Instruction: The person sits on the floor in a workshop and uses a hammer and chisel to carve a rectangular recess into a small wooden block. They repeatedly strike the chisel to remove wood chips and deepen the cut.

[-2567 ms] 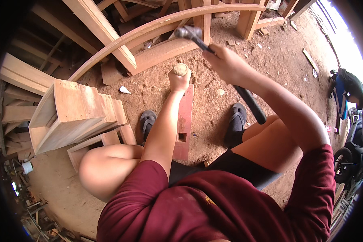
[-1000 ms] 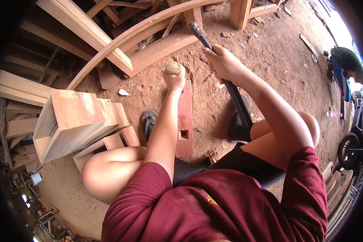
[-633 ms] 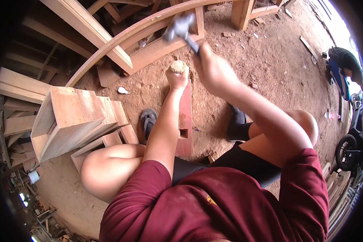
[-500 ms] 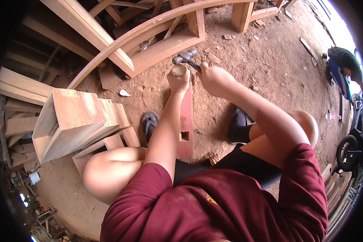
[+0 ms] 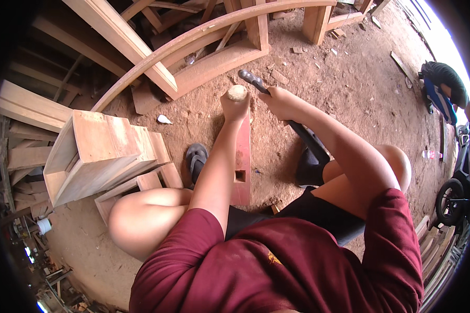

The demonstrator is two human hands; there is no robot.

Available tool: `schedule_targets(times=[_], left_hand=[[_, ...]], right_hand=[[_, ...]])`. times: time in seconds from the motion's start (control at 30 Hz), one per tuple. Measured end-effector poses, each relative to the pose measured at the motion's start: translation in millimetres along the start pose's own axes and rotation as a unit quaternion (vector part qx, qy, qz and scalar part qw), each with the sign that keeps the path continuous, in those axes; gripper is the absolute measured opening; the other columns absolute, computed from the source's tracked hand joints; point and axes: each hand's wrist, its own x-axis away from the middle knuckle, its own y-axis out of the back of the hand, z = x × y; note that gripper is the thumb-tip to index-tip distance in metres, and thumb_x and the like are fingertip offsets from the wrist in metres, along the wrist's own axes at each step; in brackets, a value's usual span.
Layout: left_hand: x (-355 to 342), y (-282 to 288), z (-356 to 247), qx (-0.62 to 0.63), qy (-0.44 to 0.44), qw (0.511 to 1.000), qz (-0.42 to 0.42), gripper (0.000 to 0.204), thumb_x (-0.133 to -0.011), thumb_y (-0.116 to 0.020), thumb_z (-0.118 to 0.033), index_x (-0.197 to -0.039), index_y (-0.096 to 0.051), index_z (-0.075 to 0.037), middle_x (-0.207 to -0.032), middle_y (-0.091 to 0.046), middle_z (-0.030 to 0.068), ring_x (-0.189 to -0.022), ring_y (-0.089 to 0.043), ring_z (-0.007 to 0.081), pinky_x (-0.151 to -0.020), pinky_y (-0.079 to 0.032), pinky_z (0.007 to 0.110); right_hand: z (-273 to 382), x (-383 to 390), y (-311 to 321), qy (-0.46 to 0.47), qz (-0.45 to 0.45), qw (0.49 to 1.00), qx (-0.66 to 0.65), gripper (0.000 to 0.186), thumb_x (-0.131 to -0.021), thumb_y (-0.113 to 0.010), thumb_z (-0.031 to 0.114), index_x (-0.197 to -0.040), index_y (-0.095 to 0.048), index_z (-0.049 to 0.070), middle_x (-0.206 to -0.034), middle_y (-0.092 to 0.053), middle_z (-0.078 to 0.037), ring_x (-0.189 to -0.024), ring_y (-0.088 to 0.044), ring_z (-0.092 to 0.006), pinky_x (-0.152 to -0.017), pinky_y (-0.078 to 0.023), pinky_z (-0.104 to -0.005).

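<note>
My left hand is closed around a wooden-handled chisel, whose round, battered end faces up. The hand hides its lower part. Beneath lies a reddish wooden beam with a square hole in it, between my feet. My right hand grips the dark handle of a hammer. The hammer's head is beyond my fingers, to the right of the chisel's end and apart from it in the picture. Its handle slants back past my wrist toward my right foot.
A stepped wooden piece stands at my left. A curved wooden frame spans the far side. A white bottle-like item lies on the dirt floor. A black-wheeled vehicle and stacked boards are at the right.
The hammer's head has moved off from close above the chisel's end to its right, and the tool has turned. More of its handle shows. My left hand keeps its grip.
</note>
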Motion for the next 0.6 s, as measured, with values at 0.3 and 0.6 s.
schedule_targets(times=[0.3, 0.6], left_hand=[[-7, -1, 11, 0.089, 0.009, 0.992, -0.088, 0.016, -0.084, -0.069, -0.009, -0.082, -0.058, 0.001, -0.067, -0.063, 0.0067, -0.057, -0.063, 0.0145, -0.054, -0.050, 0.029], [-18, 0, 27, 0.112, 0.020, 0.993, -0.012, 0.012, -0.081, -0.072, -0.012, -0.081, -0.064, -0.002, -0.074, -0.067, 0.0064, -0.066, -0.065, 0.0158, -0.059, -0.051, 0.033]], right_hand=[[5, 0, 19, -0.036, -0.021, 0.980, -0.194, 0.030, -0.104, -0.043, 0.036, -0.096, -0.047, 0.007, -0.064, -0.043, 0.002, -0.044, -0.038, -0.0070, -0.038, -0.036, -0.0277], [14, 7, 22, -0.028, -0.017, 0.969, -0.246, 0.026, -0.104, -0.044, 0.035, -0.095, -0.047, 0.010, -0.061, -0.039, 0.005, -0.043, -0.033, -0.0053, -0.038, -0.030, -0.0258]])
